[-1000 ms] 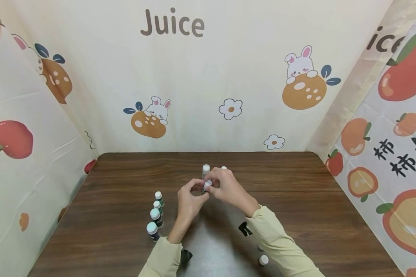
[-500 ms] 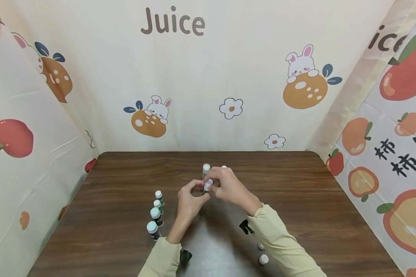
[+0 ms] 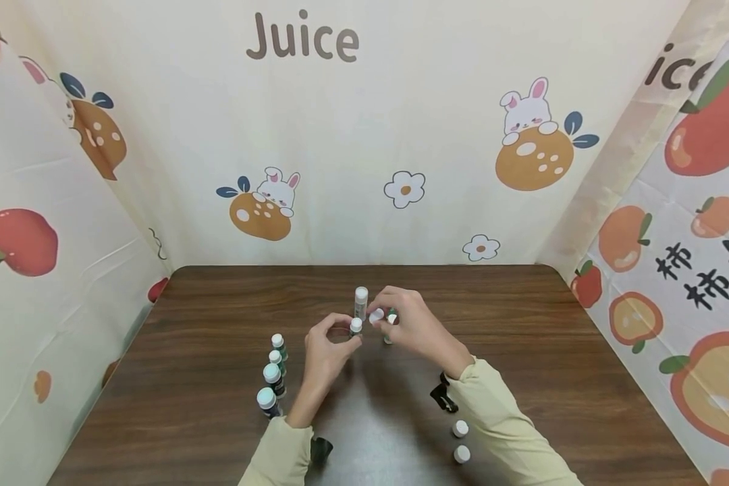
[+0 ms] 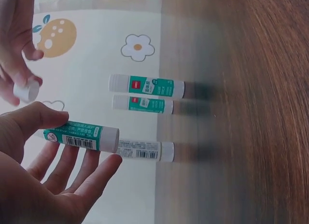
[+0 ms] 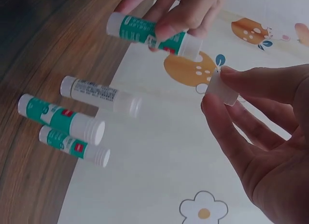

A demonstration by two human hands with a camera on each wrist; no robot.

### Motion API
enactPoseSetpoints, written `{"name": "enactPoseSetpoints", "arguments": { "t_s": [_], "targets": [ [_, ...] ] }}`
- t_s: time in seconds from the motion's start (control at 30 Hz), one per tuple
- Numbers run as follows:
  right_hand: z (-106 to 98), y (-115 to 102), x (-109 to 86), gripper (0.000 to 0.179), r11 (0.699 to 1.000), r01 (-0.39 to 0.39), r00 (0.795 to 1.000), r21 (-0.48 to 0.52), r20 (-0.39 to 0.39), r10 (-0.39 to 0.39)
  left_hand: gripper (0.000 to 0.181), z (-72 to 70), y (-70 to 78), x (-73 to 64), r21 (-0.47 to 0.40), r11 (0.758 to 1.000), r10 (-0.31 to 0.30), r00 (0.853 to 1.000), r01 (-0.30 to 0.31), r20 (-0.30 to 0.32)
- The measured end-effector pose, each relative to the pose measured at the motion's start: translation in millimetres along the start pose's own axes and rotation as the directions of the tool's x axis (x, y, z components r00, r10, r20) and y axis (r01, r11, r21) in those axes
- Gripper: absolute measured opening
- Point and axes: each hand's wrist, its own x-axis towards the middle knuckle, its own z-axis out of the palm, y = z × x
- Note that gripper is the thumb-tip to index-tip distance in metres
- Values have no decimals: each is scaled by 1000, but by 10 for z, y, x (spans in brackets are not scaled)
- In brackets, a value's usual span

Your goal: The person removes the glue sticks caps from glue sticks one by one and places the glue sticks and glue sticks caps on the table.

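My left hand [image 3: 328, 354] holds a green-labelled glue stick [image 4: 82, 137] upright over the table, thumb on one side and fingers on the other. Its white upper end shows uncapped in the right wrist view. My right hand [image 3: 419, 327] pinches a small white cap [image 5: 222, 90] between thumb and fingertips, apart from the glue stick and just right of its top. Behind the hands stand a white-labelled glue stick [image 3: 361, 302] and two green-labelled ones, a larger [image 4: 149, 85] and a smaller [image 4: 142, 104]. My right hand partly hides the green pair in the head view.
Several small dark and green bottles [image 3: 272, 378] with pale lids stand in a row left of my left forearm. Two white caps [image 3: 460, 428] lie by my right sleeve. A printed curtain [image 3: 340, 135] rises behind the brown wooden table [image 3: 219, 304].
My right hand has lifted the cap off the glue stick and moved right with it. The left hand has shifted slightly left with the glue stick. Both caps by the right sleeve now show fully.
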Motion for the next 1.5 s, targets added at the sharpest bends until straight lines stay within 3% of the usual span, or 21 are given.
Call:
{"name": "enactPoseSetpoints", "arguments": {
  "t_s": [0.33, 0.83, 1.5],
  "targets": [
    [-62, 121, -166, 17, 998, -43, 999, -41, -28, 41, 23, -107, -99, 13, 43, 998, -39, 995, 43, -93],
    [-73, 380, -499, 20, 988, -150, 988, -45, 24, 151, 22, -245, -246, 23, 128, 984, -97, 978, 121, -184],
    [151, 721, -935, 18, 971, -228, 968, -74, 86, 234, 24, -240, -422, -46, 242, 963, -73, 976, 122, -203]
  ]
}}
